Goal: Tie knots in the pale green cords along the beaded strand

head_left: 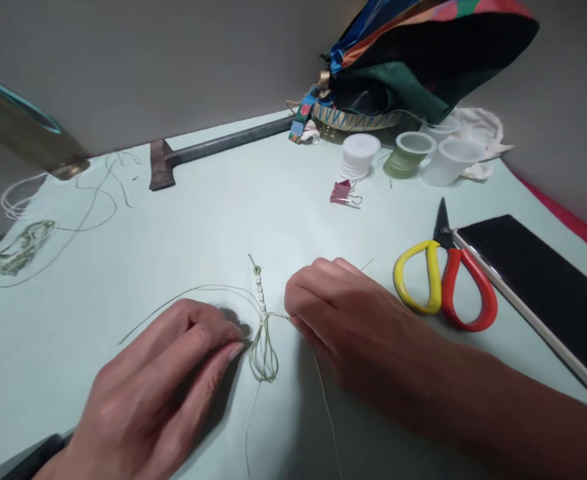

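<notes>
A small knotted cord piece (260,291) in white and green lies on the pale table, with several thin green loops (264,357) fanned below it. My right hand (330,313) is closed just right of the knots, its fingers pinching a thin cord that runs from the piece and trails down toward the near edge. To the left, my left hand (173,373) has thumb and index finger pressed together beside the loops; whatever is between the fingertips is too small to make out. Another pair of thin cord ends curves left above my left hand.
Scissors (443,280) with yellow and red handles and a phone (543,287) lie right. Behind are a pink clip (342,193), a white spool (360,155), a green spool (410,155), a hammer (162,165) and a colourful fabric bag (398,80). Tangled cord (23,248) lies left.
</notes>
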`<state>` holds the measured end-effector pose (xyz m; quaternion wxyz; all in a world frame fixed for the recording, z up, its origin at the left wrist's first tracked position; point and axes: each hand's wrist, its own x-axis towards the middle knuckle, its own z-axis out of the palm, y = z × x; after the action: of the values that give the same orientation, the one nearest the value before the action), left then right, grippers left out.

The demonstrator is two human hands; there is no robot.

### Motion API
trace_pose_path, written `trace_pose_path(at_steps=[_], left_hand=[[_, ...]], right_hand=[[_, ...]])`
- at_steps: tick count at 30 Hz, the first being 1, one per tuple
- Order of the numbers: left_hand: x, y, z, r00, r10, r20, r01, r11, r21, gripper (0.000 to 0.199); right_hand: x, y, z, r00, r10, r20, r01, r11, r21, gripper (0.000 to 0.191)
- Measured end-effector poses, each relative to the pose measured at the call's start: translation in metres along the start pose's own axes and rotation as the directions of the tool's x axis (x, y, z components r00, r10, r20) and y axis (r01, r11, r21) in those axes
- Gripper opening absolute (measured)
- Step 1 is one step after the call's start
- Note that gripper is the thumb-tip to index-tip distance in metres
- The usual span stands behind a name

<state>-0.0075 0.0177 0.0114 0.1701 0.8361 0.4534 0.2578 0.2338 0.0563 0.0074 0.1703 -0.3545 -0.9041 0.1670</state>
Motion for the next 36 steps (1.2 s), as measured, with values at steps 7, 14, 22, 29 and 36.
trace_pose_path(at_steps=[7,14,22,29,36], left_hand=[[0.015,-0.014,0.0,0.998,0.064,0.001,-0.064,0.983,0.173,0.03],[0.02,-0.019,0.003,0.998,0.036,0.049,-0.043,0.989,0.144,0.017],[0.015,-0.023,0.005,1.0,0.01,0.007,-0.011,0.993,0.12,0.023],[0.014,-0.024,0.004,0.996,0.063,0.068,-0.07,0.991,0.111,0.02],[0.012,-0.02,0.003,0.989,-0.004,0.151,-0.015,0.992,0.128,0.032]], right_hand=[[0.0,0.003,-0.002,1.0,-0.02,-0.017,0.022,0.995,0.1,0.018],[0.004,0.002,-0.003,1.0,0.007,-0.012,-0.005,0.993,0.115,0.019],[0.002,0.003,-0.001,0.999,0.038,0.014,-0.04,0.991,0.126,0.019],[0.002,0.005,0.004,1.0,0.011,-0.025,-0.007,0.99,0.138,0.017],[0.004,0.006,0.004,0.998,0.05,-0.04,-0.041,0.975,0.217,0.022]])
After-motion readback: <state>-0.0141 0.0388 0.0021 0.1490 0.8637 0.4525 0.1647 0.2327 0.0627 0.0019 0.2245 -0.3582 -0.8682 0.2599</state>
